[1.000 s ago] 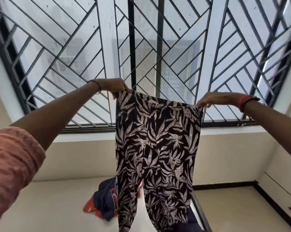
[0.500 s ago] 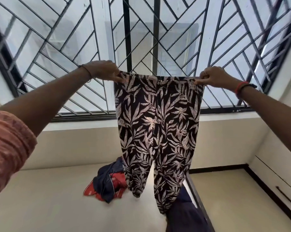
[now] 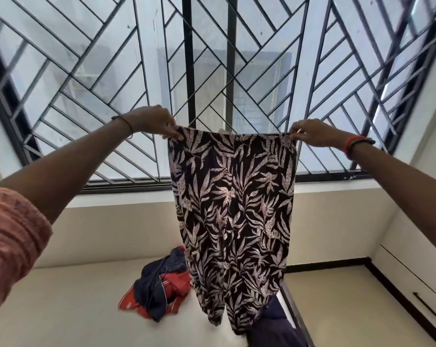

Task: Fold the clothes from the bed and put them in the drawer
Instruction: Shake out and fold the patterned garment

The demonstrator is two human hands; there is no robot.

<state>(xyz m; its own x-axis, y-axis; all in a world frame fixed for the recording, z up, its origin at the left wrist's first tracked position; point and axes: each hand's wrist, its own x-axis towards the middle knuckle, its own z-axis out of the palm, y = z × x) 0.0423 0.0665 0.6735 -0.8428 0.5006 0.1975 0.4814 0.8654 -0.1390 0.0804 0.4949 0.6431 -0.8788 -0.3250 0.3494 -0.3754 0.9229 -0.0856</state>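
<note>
Leaf-print trousers [image 3: 233, 221] aloft, waistband corners pinched by left hand [image 3: 153, 121] and right hand [image 3: 312, 132]

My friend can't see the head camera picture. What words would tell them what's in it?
A person's left hand and right hand pinch the waistband corners of dark leaf-print trousers, holding them up spread out in front of a barred window. Below, a red and navy bundle of clothes lies on the pale bed.

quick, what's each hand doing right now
Left hand: closed, pinching one waistband corner of the leaf-print trousers.
Right hand: closed, pinching the other waistband corner.
</note>
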